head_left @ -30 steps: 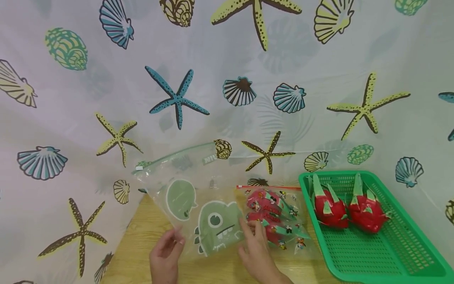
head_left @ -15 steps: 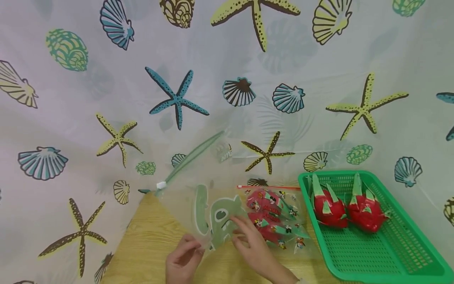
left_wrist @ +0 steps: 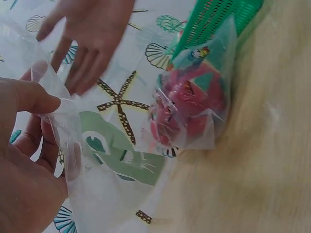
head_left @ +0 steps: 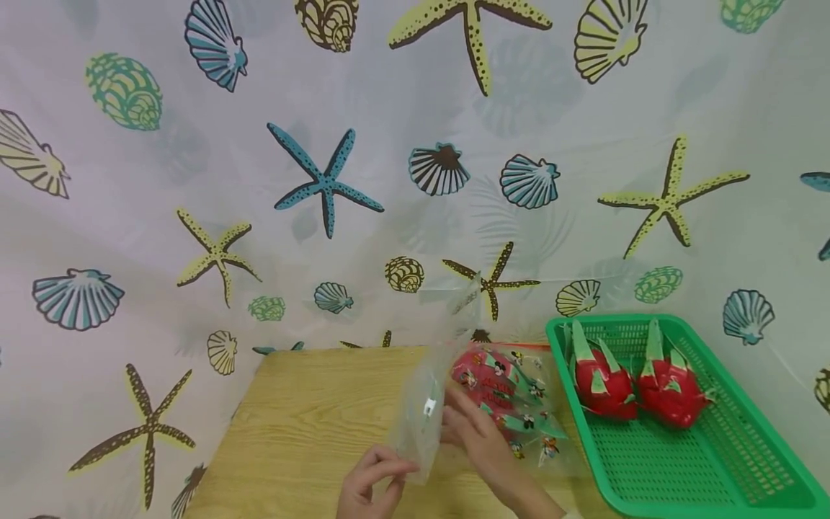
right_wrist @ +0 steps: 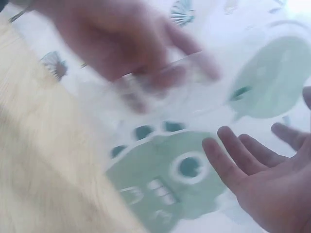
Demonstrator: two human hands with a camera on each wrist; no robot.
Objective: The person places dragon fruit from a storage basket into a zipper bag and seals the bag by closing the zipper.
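A clear zip bag with a green cartoon monster print (right_wrist: 155, 174) stands nearly edge-on in the head view. My left hand (head_left: 376, 481) pinches its lower edge between thumb and fingers; the left wrist view shows the thumb (left_wrist: 41, 99) on the film. On the bag's other side is my right hand (head_left: 480, 450), fingers extended and slightly spread. Whether those fingers touch the film, I cannot tell. Just behind the right hand lies a second zip bag (head_left: 534, 429), with a red zip and cartoon prints, holding red dragon fruits (head_left: 483, 375).
At the right stands a green plastic basket (head_left: 674, 476) with two dragon fruits (head_left: 668, 386) at its far end. A wooden tabletop (head_left: 305, 418) stretches out to the left. Behind it hangs a curtain (head_left: 402, 94) printed with shells and starfish.
The monster-print bag has swung from facing me to nearly edge-on, and its top has dropped to the right. My left hand has moved right with it; the right hand has shifted slightly right.
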